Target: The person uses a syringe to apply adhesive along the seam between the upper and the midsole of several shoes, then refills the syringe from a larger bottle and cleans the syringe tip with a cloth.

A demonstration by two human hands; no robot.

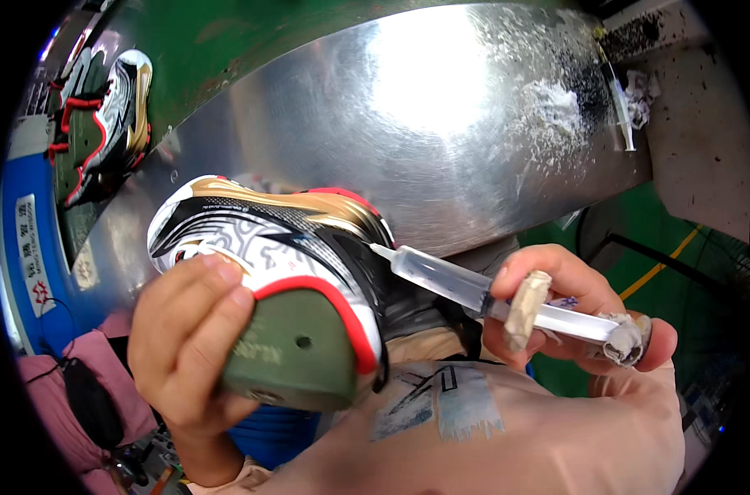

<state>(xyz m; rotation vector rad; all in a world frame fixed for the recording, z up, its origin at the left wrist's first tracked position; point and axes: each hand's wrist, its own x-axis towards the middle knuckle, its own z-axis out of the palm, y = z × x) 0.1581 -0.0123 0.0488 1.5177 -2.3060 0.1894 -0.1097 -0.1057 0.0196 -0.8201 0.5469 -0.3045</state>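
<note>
My left hand (189, 338) is closed around a sports shoe (251, 235), white and black with gold and red trim, tilted on its side. A dark green shoe last (296, 351) fills its opening and faces me. Between the fingers of my right hand (573, 309) is a clear syringe (441, 279) with a white plunger, the thumb at the plunger's taped end. Tape also wraps the barrel's finger flange. The syringe's narrow tip meets or nearly meets the shoe's side where the upper joins the sole; exact contact I cannot tell. Clear liquid seems to be in the barrel.
A shiny metal table (325, 115) stretches behind the shoe, with dried white residue at its right. A second syringe (618, 107) lies there beside crumpled tissue (641, 95). More shoes (115, 124) on green lasts stand at far left, above a blue bin (30, 239).
</note>
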